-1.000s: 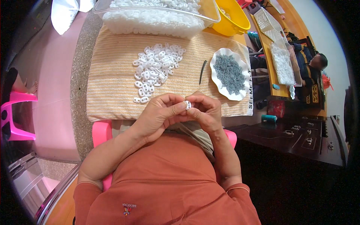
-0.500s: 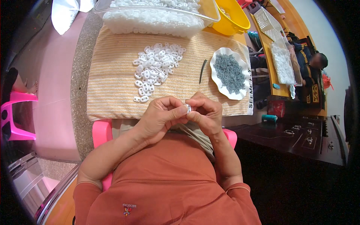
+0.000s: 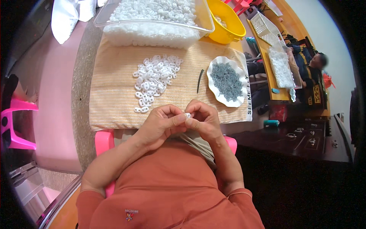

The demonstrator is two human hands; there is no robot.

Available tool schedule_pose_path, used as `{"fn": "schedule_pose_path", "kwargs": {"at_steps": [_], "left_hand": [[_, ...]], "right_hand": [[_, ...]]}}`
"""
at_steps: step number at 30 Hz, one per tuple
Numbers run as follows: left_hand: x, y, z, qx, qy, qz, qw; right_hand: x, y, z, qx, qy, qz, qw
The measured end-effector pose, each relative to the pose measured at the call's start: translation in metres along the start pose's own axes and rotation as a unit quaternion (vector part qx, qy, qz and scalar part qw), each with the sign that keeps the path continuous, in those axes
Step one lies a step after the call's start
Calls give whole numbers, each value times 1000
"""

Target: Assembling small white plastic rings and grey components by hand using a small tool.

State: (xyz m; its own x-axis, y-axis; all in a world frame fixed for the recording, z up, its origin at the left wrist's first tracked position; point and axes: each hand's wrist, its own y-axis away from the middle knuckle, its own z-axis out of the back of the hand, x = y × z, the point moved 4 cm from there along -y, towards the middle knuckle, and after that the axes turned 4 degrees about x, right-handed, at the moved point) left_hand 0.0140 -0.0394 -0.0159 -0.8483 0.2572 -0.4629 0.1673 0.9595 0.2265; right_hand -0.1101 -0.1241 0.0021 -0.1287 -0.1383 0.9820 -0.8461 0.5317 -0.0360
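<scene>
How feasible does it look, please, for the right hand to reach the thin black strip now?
Probably yes: the black strip lies uncovered on the towel beyond the right hand, though that hand is pinching a white piece.

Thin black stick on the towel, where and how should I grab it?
Probably pinch the thin black stick mid-length, across its long sides, from above with the nearer right hand: it's slim, points away from you, and bare towel flanks it.

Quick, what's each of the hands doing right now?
Left hand: closed, pinching a small white piece.
Right hand: closed, pinching that same small white piece.
</scene>
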Motion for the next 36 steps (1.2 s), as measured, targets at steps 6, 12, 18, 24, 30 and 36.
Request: {"fn": "schedule_pose_path", "kwargs": {"at_steps": [6,12,18,24,30,36], "left_hand": [[-3,0,-5,-14,-11,-1,1000],[-1,-1,-1,-20,5,-11,1000],[3,1,-2,-34,-5,2,999],[5,2,-2,-44,-15,10,999],[-4,2,-5,-26,1,-9,1000],[-3,2,-6,-16,-12,-2,1000]], "right_hand": [[12,-4,-1,1,11,31,999],[25,-11,22,-137,36,-38,989],[77,-55,83,-238,105,-8,966],[135,-137,163,-302,140,131,934],[84,-124,124,-186,265,39,945],[38,-98,61,-64,430,27,900]]}}
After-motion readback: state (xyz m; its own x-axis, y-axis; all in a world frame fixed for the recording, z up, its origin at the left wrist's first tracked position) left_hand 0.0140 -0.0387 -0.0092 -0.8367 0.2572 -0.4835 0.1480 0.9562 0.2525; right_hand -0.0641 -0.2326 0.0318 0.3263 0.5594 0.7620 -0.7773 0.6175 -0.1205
